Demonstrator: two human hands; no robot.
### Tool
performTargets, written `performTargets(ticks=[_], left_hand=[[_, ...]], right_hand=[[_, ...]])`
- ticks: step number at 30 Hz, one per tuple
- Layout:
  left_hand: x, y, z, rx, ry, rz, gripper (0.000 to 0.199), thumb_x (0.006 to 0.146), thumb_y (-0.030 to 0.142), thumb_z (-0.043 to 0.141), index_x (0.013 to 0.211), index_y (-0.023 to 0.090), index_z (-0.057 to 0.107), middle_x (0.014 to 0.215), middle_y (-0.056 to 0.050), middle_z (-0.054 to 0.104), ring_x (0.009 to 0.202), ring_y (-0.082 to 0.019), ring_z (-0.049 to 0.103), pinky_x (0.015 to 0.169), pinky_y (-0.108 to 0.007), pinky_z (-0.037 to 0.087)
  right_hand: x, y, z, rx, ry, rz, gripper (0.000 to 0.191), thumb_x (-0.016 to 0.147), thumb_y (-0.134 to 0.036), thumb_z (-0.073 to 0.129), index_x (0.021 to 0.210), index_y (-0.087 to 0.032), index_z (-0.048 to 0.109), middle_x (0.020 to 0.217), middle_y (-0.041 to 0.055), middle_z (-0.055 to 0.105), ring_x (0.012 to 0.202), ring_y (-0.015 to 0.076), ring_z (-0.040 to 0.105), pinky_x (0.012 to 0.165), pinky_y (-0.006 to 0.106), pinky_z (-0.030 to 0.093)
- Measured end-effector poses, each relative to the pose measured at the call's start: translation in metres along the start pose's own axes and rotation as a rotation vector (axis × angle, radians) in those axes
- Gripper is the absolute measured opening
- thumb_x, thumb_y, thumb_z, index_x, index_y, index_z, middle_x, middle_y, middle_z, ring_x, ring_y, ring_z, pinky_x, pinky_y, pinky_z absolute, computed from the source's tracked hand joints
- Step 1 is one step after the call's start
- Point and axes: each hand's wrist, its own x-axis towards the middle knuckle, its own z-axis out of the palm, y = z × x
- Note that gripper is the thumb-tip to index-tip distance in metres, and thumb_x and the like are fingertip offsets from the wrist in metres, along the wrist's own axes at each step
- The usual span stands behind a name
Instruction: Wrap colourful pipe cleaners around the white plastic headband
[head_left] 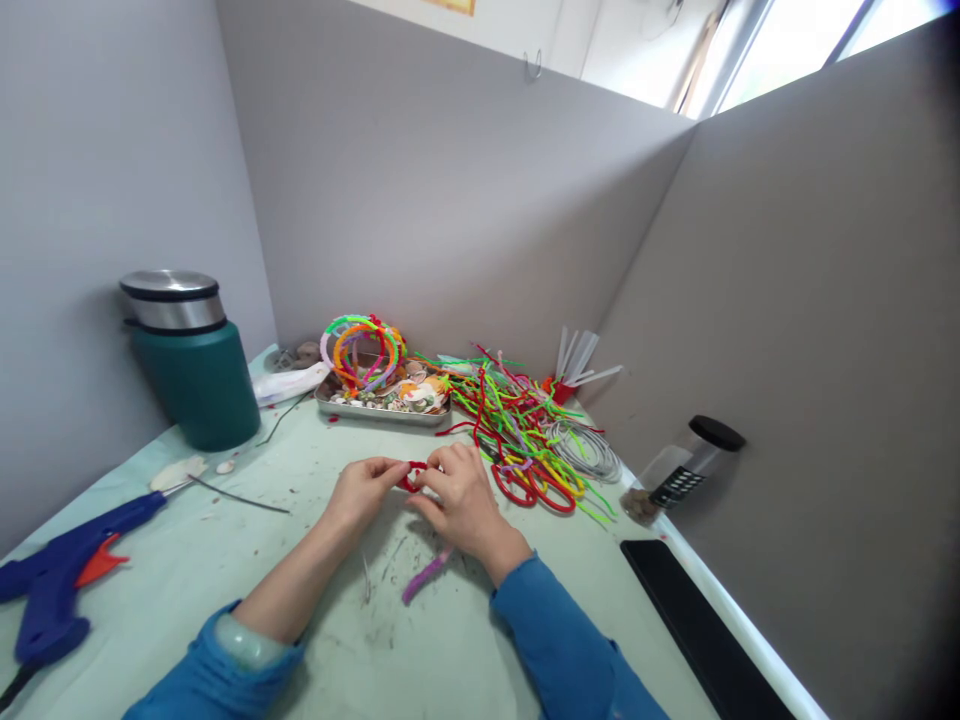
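Observation:
A small loop of red pipe cleaner (pixel 410 484) is held between both hands above the middle of the table. My left hand (pixel 365 490) pinches its left side between thumb and fingers. On the right side of the loop, my right hand (pixel 459 500) is closed with bent fingers, which hide part of the red piece. Below my right hand, a short purple pipe cleaner (pixel 424 578) lies on the pale green table cover. A pile of red, green and yellow pipe cleaners (pixel 510 410) lies just beyond my right hand.
A blue glue gun (pixel 67 575) and a green bottle (pixel 196 375) stand out at left. Behind are a metal tray (pixel 386 412) and colourful rings (pixel 364 352). At right are grey wire (pixel 592 452), a clear jar (pixel 679 472) and a black bar (pixel 694 625). Grey partitions surround the table.

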Motion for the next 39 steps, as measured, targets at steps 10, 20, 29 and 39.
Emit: performTargets(ticks=[10,20,29,39], left_hand=[[-0.004,0.003,0.001,-0.186,-0.073,-0.065,0.04,0.062,0.049,0.061,0.077,0.012,0.059,0.036,0.012,0.027,0.031,-0.003,0.017,0.034,-0.02,0.01],[-0.005,0.006,0.001,-0.22,-0.087,-0.078,0.035,0.064,0.047,0.06,0.074,0.013,0.058,0.034,0.012,0.025,0.03,-0.003,0.016,0.033,-0.019,0.009],[-0.004,0.004,0.002,-0.068,-0.064,-0.032,0.033,0.065,0.048,0.056,0.069,0.015,0.056,0.036,0.011,0.03,0.03,-0.004,0.021,0.032,-0.019,0.015],[-0.004,0.003,0.004,0.159,-0.124,0.216,0.031,0.068,0.043,0.053,0.07,0.014,0.064,0.054,0.001,0.055,0.049,-0.011,0.043,0.046,-0.02,0.03]], right_hand=[[0.002,-0.005,-0.004,-0.193,-0.063,-0.023,0.018,0.08,-0.033,0.056,0.081,-0.017,0.062,0.084,0.0058,0.052,0.086,0.0204,0.039,0.08,0.039,0.026],[0.001,-0.007,-0.002,-0.142,-0.031,-0.029,0.011,0.082,-0.021,0.049,0.081,-0.017,0.059,0.087,0.0062,0.053,0.085,0.0193,0.041,0.079,0.036,0.027],[-0.001,-0.002,0.006,0.024,-0.006,0.016,0.012,0.084,-0.017,0.044,0.081,-0.018,0.056,0.077,0.0045,0.055,0.081,0.0182,0.044,0.075,0.032,0.03],[0.001,0.004,0.005,0.3,0.086,0.156,0.015,0.086,-0.024,0.046,0.082,-0.018,0.059,0.08,0.004,0.06,0.077,0.0147,0.052,0.07,0.026,0.037]])
